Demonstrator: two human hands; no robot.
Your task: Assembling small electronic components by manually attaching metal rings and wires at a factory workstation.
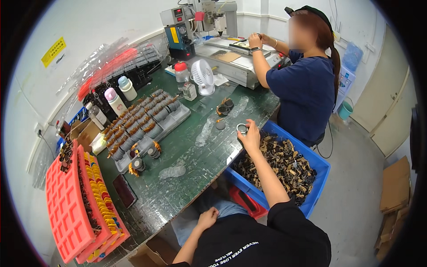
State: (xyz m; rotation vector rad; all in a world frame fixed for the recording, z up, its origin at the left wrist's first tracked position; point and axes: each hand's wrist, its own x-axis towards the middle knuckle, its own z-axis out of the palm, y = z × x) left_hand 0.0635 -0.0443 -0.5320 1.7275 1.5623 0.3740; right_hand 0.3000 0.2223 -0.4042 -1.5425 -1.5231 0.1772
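My right hand reaches out over the edge of the green worktable and holds a small round ring-shaped part between its fingers. Just beyond it on the table lie a few more dark round parts. Right under my forearm stands a blue bin full of dark and tan parts. My left hand rests low by my lap, fingers loosely curled, with nothing in it.
A grey tray of coiled round parts sits mid-table, with red moulded trays at the left edge. A small white fan, bottles and a bench machine stand further back, where a co-worker in a dark blue shirt works.
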